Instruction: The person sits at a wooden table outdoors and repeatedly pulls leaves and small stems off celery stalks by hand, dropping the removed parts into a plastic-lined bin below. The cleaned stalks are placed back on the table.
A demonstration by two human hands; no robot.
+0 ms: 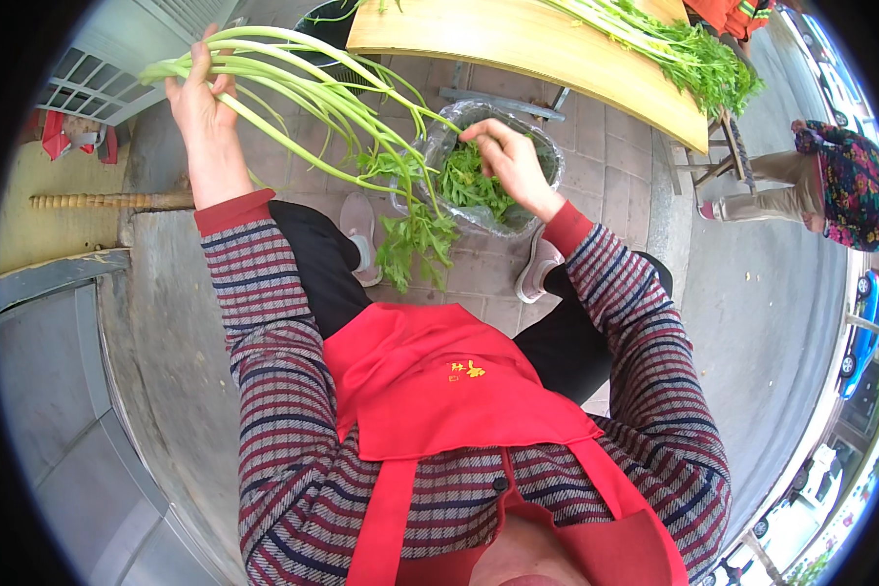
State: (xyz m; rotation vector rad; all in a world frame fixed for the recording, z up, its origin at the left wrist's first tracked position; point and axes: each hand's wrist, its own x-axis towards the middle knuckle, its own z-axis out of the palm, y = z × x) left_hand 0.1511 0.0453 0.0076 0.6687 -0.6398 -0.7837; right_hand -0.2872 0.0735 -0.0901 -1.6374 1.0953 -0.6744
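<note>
My left hand (204, 99), raised at the upper left, grips a bunch of celery (300, 80) near its base. The long pale green stalks arch to the right, and some leaves (417, 249) still hang from their ends. At the end of one upper stalk, the fingertips of my right hand (511, 162) pinch the thin stem. Below that hand stands a bin (554, 165) lined with clear plastic, with torn green celery leaves (472, 183) inside. The bin sits between my feet, and the hanging leaves overlap its near left edge.
A wooden table (483, 29) crosses the top, with more leafy celery (674, 55) on it. A dark bucket (329, 33) stands at its left end. A grey crate (91, 84) is at far left. At right are a wooden stool (732, 154) and a person in a floral top (846, 187).
</note>
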